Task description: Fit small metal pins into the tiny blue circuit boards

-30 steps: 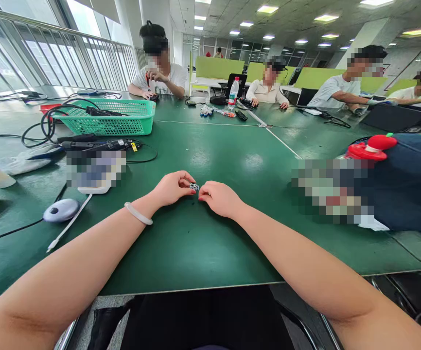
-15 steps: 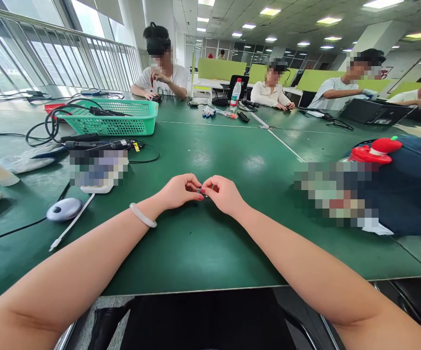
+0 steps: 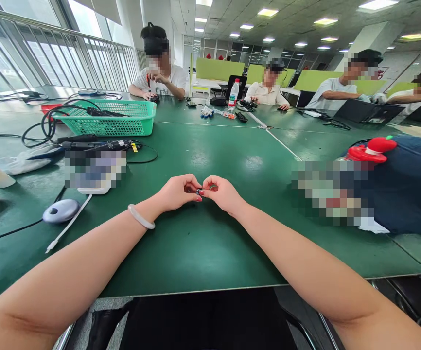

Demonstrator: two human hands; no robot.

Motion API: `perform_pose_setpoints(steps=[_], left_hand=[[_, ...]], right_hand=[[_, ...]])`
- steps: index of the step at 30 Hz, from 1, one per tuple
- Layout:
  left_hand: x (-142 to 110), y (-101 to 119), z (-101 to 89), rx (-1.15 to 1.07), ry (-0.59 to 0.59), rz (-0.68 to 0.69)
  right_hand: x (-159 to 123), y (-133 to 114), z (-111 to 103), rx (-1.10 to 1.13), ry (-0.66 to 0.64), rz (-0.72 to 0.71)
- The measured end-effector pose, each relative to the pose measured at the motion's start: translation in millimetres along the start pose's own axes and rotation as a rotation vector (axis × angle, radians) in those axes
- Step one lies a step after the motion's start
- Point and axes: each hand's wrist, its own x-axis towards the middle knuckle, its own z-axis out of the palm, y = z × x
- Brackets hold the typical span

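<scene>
Above the green table (image 3: 203,253), my left hand (image 3: 177,191) pinches a tiny dark piece (image 3: 199,192) with white specks between thumb and fingers. My right hand (image 3: 223,193) meets it from the other side, its thumb and forefinger closed on the same piece. The fingertips of both hands touch or nearly touch. Most of the piece is hidden by the fingers, so its kind cannot be made out. A pale bracelet (image 3: 141,217) circles the left wrist.
To the left are a green basket (image 3: 137,119) with cables, a blurred-out phone-like item on a white base (image 3: 101,187), and a grey round device (image 3: 61,211). A dark blue bag (image 3: 407,189) lies right. A bottle (image 3: 233,95) and several people are at the far side.
My right hand has come in from beside the piece and closed on it along with the left. The piece has become mostly covered by fingers.
</scene>
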Motion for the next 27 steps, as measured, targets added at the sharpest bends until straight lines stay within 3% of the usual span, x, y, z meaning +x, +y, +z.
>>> perform_pose_setpoints(steps=[5, 8, 13, 19, 22, 27], left_hand=[[1, 0, -1.3, -0.009, 0.048, -0.007], [3, -5, -5.9, 0.072, 0.136, -0.064], [5, -12, -14.0, 0.338, 0.199, -0.134], [4, -14, -14.3, 0.325, 0.189, -0.104], [4, -14, -13.5, 0.262, 0.184, -0.074], [5, -10, -9.7, 0.023, 0.133, -0.125]], right_hand=[[1, -1, -5, 0.064, 0.008, 0.001], [-1, -4, -8, -0.162, 0.038, -0.037], [-9, -9, -2, -0.637, -0.234, -0.247], [-10, -8, 10, -0.772, -0.257, -0.341], [-7, -7, 2, -0.725, -0.202, -0.36], [-5, -10, -12, -0.563, 0.024, -0.421]])
